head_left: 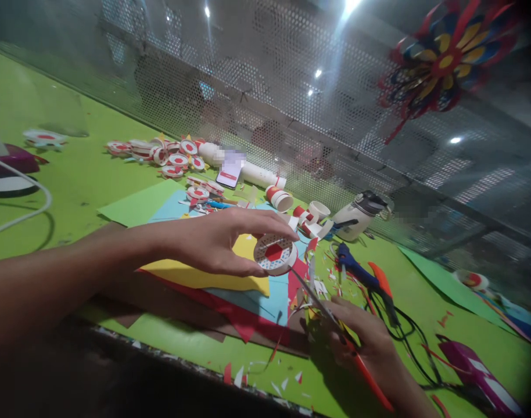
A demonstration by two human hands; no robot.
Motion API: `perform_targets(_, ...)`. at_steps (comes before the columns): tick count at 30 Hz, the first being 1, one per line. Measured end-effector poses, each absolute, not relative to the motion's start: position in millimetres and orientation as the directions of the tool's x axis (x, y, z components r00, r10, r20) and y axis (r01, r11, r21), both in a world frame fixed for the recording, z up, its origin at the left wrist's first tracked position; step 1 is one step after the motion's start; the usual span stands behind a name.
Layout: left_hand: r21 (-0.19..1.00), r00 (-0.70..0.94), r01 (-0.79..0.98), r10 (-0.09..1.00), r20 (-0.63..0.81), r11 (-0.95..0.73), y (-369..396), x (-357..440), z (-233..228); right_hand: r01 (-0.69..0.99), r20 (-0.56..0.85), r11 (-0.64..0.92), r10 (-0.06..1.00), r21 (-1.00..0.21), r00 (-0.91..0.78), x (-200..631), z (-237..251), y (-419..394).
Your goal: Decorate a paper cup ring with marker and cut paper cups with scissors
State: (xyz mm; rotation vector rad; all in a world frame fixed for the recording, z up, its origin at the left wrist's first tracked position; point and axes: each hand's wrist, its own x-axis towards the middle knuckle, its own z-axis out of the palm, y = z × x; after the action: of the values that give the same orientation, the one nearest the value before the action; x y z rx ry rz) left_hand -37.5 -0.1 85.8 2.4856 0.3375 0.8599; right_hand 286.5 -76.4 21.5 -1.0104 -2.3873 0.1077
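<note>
Craft bench seen from the head camera. The left hand (pixel 217 241) pinches a small white paper cup (pixel 275 253), thumb below and fingers curved over the rim; the cup's flat end, marked with a red shape, faces the camera and sits above the stacked coloured paper sheets (pixel 230 278). The right hand (pixel 361 339) is closed around the orange handles of a pair of scissors (pixel 330 319), whose blades point up and left, with the tips touching or just beside the lower edge of the cup.

The work surface is a bright green table (pixel 82 168), scattered with red and white paper offcuts (pixel 283 380) along its near edge. At the far side lies a cluster of finished red-and-white cup discs (pixel 169 154), next to a long white tube (pixel 248 168), with further cut cups (pixel 291 203) near it. A white bottle with a dark cap (pixel 357 217) lies on its side beyond them. A blue glue gun (pixel 361 276) with a black cable lies just beyond the right hand. A white cable (pixel 25 197) loops at the left.

Behind the table stands a perforated metal mesh panel (pixel 269 75) reflecting ceiling lights. A red, blue and yellow paper pinwheel flower (pixel 444 58) hangs at upper right.
</note>
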Motion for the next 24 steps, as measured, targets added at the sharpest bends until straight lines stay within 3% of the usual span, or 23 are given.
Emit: perform_targets(24,0.509,0.755,0.057,0.371,0.541,-0.859,-0.6,-35.6,84.3,0.657,0.398,0.691,0.718,-0.301,-0.572,291.9,17.2,-76.5)
